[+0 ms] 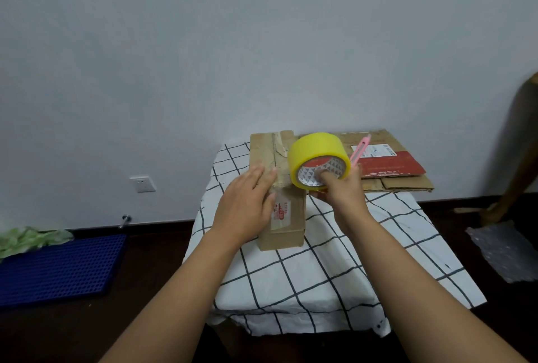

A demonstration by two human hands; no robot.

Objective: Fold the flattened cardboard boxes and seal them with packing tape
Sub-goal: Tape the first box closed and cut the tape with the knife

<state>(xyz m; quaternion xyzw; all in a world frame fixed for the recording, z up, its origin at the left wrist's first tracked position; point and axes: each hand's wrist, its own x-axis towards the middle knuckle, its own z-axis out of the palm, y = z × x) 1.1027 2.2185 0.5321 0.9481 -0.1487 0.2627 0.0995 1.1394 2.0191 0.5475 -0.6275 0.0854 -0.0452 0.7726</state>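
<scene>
Folded cardboard box stands near the table centre, flaps closed, contents hidden. Left hand lies flat on the box's near top edge, fingers straight, pressing the seam. Right hand, at 3 o'clock of the box, grips the yellow tape roll, one finger hooked through its core; roll touches the box top. Pink utility knife also in that hand. Flattened cardboard boxes stacked at 2 o'clock, at the far table edge.
</scene>
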